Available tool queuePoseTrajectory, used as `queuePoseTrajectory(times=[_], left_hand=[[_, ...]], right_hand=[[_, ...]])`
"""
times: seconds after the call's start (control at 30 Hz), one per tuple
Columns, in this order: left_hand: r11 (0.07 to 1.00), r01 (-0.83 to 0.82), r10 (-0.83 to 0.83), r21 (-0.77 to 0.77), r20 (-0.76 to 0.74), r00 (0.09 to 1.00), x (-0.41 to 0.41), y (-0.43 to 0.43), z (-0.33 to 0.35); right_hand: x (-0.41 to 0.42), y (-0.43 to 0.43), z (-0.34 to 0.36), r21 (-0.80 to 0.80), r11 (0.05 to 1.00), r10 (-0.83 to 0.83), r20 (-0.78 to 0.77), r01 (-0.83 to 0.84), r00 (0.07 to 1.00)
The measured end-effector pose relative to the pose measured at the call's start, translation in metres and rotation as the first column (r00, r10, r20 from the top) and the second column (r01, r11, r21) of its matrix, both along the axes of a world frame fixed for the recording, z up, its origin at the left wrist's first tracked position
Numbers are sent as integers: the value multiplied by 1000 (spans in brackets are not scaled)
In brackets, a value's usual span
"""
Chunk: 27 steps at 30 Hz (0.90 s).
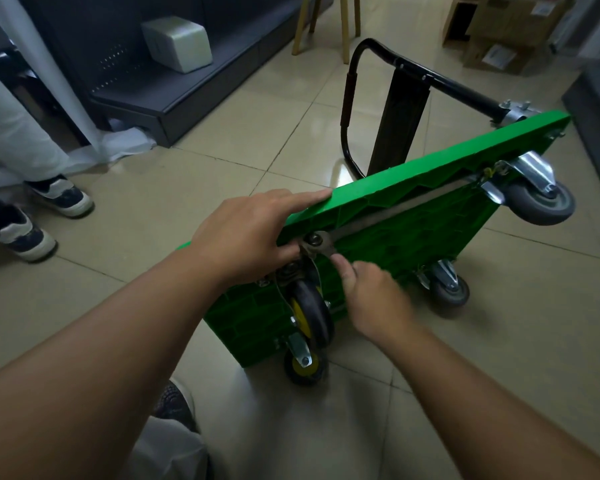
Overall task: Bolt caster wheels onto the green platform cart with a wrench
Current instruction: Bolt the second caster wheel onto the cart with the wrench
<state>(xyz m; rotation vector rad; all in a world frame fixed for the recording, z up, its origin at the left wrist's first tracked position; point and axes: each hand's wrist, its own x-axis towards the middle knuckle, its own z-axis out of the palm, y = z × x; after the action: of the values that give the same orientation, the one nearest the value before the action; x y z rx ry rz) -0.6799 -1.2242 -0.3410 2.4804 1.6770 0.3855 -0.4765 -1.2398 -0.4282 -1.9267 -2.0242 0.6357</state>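
Wrench (327, 250) on green cart (413, 216) bolt (314, 240), right hand (374, 299) pinching it.

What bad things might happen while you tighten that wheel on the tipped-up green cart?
1. The green cart stands tilted on its edge, steadied by the left hand. If that grip loosens, it might tip or slide on the shiny floor.
2. The wrench in the right hand might slip off the bolt. The left hand's thumb sits right beside it and could get knocked or pinched.
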Motion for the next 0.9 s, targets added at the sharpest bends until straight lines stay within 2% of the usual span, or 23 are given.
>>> queuePoseTrajectory(times=[0.03, 0.07, 0.1, 0.23, 0.27, 0.3, 0.33, 0.37, 0.4, 0.47, 0.5, 0.67, 0.8, 0.9], left_hand=[[1000, 1, -1, 0, -3, 1000, 0, 0, 0], [1000, 3, -3, 1, -6, 1000, 0, 0, -1], [1000, 3, -3, 3, -7, 1000, 0, 0, -1], [1000, -1, 1, -1, -2, 1000, 0, 0, 0], [1000, -1, 1, 1, -4, 1000, 1, 0, -1], [1000, -1, 1, 6, -5, 1000, 1, 0, -1], [1000, 1, -1, 11, -2, 1000, 1, 1, -1], [1000, 0, -1, 17, 3, 1000, 0, 1, -1], [1000, 0, 0, 22, 10, 1000, 0, 0, -2], [999, 1, -2, 32, 15, 1000, -1, 1, -2], [999, 3, -4, 35, 12, 1000, -1, 2, -3], [999, -2, 2, 35, 12, 1000, 0, 3, -4], [1000, -15, 15, 23, 9, 1000, 2, 2, -1], [1000, -21, 21, 17, -1, 1000, 3, 1, 0]], right_hand=[[-9, -4, -7, -111, 993, -48, -208, 25, 977], [-17, -7, -13, -173, 984, -88, -344, 28, 935], [-21, -8, -16, -195, 980, -105, -418, 24, 902], [-13, -8, -12, -286, 955, -96, -550, -79, 829], [-4, -8, -10, -315, 943, -89, -543, -104, 835], [6, -8, -8, -322, 941, -66, -483, -107, 873], [17, -9, -6, -304, 948, -23, -360, -94, 933], [28, -10, -3, -270, 960, 33, -175, -80, 984], [38, -11, 1, -208, 975, 86, 44, -75, 995], [53, -8, 20, -33, 986, 161, 385, -160, 909], [57, -5, 34, 41, 973, 182, 472, -228, 863], [51, 16, 99, 284, 806, 228, 661, -520, 715], [35, 32, 130, 262, 674, 256, 794, -691, 551], [24, 42, 143, 266, 589, 250, 838, -763, 485]])
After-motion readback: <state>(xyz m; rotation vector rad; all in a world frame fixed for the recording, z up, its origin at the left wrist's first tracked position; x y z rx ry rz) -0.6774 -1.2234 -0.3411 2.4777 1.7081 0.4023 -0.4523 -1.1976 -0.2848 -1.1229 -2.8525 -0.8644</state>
